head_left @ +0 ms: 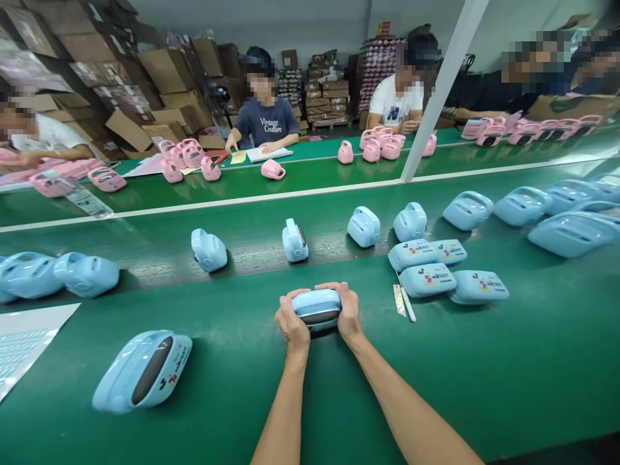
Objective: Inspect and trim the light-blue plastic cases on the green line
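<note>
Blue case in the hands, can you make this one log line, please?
left hand, right hand | hold: blue case, one side each | dark strip: near side | below: green table

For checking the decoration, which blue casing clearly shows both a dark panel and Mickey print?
The lone casing at lower left: dark panel beside Mickey print. Four printed casings at right show no panel; the held casing, no clear print.
</note>
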Available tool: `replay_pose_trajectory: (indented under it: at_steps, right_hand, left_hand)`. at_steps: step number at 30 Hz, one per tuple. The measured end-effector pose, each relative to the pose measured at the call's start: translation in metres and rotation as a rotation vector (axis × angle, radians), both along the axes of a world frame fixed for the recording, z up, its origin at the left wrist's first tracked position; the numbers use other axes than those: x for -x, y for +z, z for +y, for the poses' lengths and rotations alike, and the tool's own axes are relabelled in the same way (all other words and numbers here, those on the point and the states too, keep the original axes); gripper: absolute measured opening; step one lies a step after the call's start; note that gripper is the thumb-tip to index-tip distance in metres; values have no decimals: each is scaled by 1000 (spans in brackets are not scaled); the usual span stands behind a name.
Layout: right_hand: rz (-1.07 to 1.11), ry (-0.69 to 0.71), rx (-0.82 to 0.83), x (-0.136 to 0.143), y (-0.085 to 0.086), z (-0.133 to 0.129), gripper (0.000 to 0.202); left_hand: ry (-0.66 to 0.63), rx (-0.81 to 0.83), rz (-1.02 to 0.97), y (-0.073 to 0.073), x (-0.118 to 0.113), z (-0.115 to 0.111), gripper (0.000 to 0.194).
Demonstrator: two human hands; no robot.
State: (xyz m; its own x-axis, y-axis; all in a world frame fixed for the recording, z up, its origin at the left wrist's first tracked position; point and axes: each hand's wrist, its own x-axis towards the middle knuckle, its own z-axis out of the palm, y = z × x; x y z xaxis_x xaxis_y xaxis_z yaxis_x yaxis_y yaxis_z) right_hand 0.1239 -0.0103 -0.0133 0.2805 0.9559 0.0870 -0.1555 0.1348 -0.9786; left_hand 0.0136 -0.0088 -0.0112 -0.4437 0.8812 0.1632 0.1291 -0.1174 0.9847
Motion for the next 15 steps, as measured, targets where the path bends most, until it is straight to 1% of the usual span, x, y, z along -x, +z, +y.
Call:
replay_pose_trajectory:
  at_steps: [3,6,11,13,15]
  right_hand:
    - [28,3,-17,3,-3,-3,59]
    - [46,-40,6,9,-7,-5,54]
    - [119,-92,63,16,-7,-4,42]
    - [185,-86,91,15,-5,-1,39]
    - [285,-69,129,11,-1,3,39]
  left_hand:
    - [-29,-27,23,0,3,-2,71]
    - [-53,-2,26,-3,6,-3,70]
    - [-28,24,-11,-11,7,6,71]
    - [-54,29,-37,-8,7,9,73]
    - [-107,31,-68,-1,9,6,73]
